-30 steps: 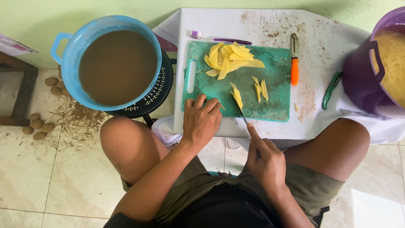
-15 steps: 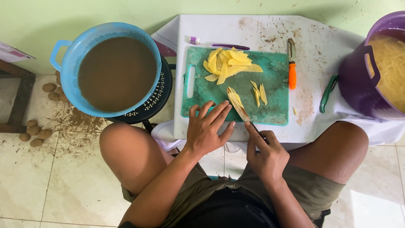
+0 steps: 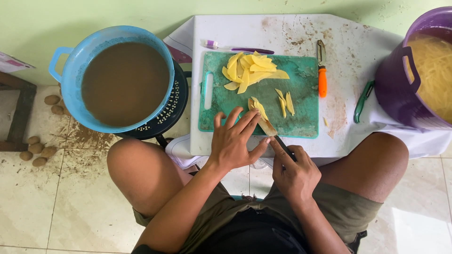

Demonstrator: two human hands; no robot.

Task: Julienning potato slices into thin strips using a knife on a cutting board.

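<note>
Left hand (image 3: pixel 235 141): lower centre of frame, fingers spread and open, fingertips resting on the near edge of the cutting board, just beside the potato piece; gripping nothing.
Right hand (image 3: pixel 294 171): lower centre, right of the left hand, closed around the dark handle of the knife, index finger laid along its top.
Knife (image 3: pixel 267 127): blade angled up and left from the right hand onto the board, tip at the potato piece.
Potato piece (image 3: pixel 258 107): pale yellow, on the board at centre frame, between left fingertips and blade.
Cutting board (image 3: pixel 214 113): green, rectangular, centre of frame on the white table (image 3: pixel 348 37).
Sliced potato pile (image 3: pixel 252 70): upper part of the board; three cut strips (image 3: pixel 285 101) lying apart to its lower right.
Peeler, orange handle (image 3: pixel 322 75): on the table just right of the board.
Peeler, green handle (image 3: pixel 363 101): right of frame, beside the purple bucket.
Purple bucket (image 3: pixel 400 89): right edge, filled with pale strips.
Blue basin (image 3: pixel 75 66): upper left, holding brown water.
Whole potatoes (image 3: pixel 37 150): on the floor, left edge.
Toothbrush (image 3: pixel 235 47): above the board.
</note>
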